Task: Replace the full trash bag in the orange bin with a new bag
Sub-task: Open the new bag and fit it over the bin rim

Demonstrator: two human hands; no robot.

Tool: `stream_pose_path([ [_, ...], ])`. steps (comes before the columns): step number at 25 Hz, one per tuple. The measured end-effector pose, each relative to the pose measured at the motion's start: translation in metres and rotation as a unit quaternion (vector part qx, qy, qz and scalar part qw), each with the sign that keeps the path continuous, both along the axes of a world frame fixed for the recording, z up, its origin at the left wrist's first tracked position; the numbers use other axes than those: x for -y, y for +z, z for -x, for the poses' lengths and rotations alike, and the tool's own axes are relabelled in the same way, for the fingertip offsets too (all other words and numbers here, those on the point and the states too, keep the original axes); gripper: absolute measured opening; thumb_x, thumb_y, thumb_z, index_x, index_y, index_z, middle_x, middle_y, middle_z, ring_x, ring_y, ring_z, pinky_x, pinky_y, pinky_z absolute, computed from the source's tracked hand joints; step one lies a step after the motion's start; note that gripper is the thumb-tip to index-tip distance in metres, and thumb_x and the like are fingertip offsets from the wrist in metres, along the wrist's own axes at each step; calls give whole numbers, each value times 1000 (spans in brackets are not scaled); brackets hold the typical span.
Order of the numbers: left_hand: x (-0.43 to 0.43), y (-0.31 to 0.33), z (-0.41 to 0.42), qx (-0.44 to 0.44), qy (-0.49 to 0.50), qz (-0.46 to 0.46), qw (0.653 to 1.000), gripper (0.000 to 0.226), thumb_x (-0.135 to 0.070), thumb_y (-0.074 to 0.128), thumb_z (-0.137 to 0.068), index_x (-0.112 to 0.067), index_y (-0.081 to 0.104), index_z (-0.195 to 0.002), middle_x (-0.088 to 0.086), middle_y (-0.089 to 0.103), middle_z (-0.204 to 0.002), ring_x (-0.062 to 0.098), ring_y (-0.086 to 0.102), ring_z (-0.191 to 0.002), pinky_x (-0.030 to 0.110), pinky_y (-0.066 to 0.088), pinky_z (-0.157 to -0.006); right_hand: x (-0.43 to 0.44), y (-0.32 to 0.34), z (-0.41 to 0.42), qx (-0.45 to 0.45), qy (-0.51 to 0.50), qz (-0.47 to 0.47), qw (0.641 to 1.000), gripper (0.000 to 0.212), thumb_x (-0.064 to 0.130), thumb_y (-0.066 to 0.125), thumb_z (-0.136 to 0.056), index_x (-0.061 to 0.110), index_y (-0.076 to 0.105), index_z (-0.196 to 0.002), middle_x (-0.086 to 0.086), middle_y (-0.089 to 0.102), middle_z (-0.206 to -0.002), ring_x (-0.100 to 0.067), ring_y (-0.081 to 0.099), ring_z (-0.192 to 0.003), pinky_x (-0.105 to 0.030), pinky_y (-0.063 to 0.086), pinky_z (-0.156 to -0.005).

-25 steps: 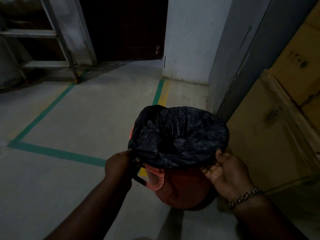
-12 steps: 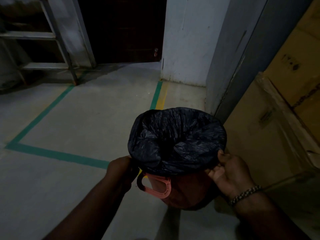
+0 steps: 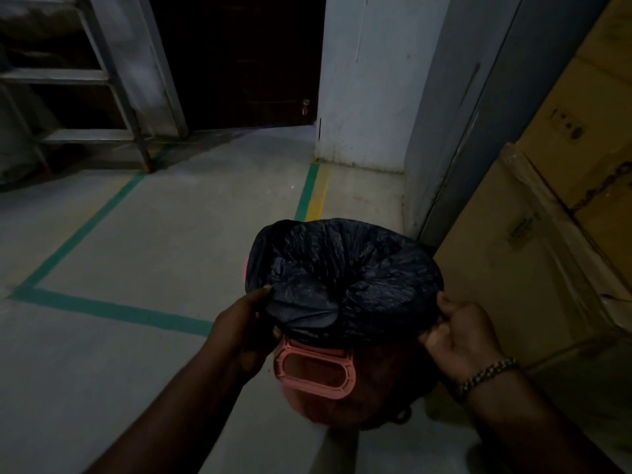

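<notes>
An orange bin (image 3: pixel 328 401) with a pink oval handle (image 3: pixel 313 371) stands on the grey floor near my feet. A black trash bag (image 3: pixel 345 282) covers its top, folded over the rim, with its crumpled plastic bunched toward the middle. My left hand (image 3: pixel 246 330) grips the bag's edge at the bin's left rim. At the right rim my right hand (image 3: pixel 461 333), with a beaded bracelet on the wrist, pinches the bag's edge. What is inside the bag is hidden.
Stacked cardboard boxes (image 3: pixel 533 254) stand close on the right, behind them a grey door frame (image 3: pixel 455 159). A white wall corner (image 3: pixel 362 97) and a dark doorway (image 3: pixel 239 59) lie ahead. A metal rack (image 3: pixel 78 104) stands at the far left. Green tape lines (image 3: pixel 113 311) mark the floor.
The bin has turned so its handle now faces me. Both hands have slid up along the rim and the bag's plastic is more gathered toward the middle.
</notes>
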State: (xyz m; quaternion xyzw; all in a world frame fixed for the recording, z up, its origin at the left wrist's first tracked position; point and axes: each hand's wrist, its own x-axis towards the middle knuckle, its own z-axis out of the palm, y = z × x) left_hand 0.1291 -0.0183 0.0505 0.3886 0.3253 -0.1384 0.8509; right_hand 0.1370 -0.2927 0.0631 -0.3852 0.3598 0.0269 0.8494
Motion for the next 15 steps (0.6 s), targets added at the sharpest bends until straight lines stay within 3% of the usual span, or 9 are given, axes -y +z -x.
stream_pose_path([
  [4, 2, 11, 5, 32, 40, 60, 997, 29, -29, 53, -101, -8, 66, -116, 5, 76, -77, 19, 71, -63, 28, 56, -60, -6, -3, -1, 6, -28, -22, 999, 28, 13, 52, -101, 7, 63, -126, -9, 66, -126, -28, 63, -113, -40, 54, -89],
  [7, 2, 13, 6, 24, 66, 77, 995, 31, -33, 48, -104, -11, 65, -117, 6, 76, -83, 18, 71, -72, 24, 58, -52, -5, -4, -3, 10, -53, -41, 998, 25, 8, 51, -99, 3, 63, -120, -12, 65, -129, -27, 63, -114, -38, 54, -92],
  [9, 3, 12, 7, 23, 82, 99, 991, 34, -35, 44, -105, -12, 64, -120, 7, 75, -90, 20, 70, -82, 28, 61, -55, -4, -3, -1, -4, -45, -35, 998, 26, 9, 49, -99, 3, 61, -121, -14, 65, -125, -26, 64, -107, -38, 55, -82],
  [12, 9, 10, 8, 38, 92, 123, 987, 37, -35, 39, -107, -9, 63, -118, 10, 77, -83, 22, 76, -72, 33, 62, -58, -14, -1, 8, -11, 5, -10, 1000, 21, 16, 48, -100, 4, 61, -111, -13, 64, -109, -26, 64, -94, -39, 53, -74],
  [15, 18, 7, 8, 49, 81, 134, 987, 39, -34, 35, -109, -7, 60, -119, 13, 77, -81, 24, 76, -69, 35, 63, -58, -30, 11, 16, 19, 33, -6, 999, 18, 19, 51, -101, 5, 60, -107, -14, 67, -100, -28, 66, -95, -41, 53, -82],
])
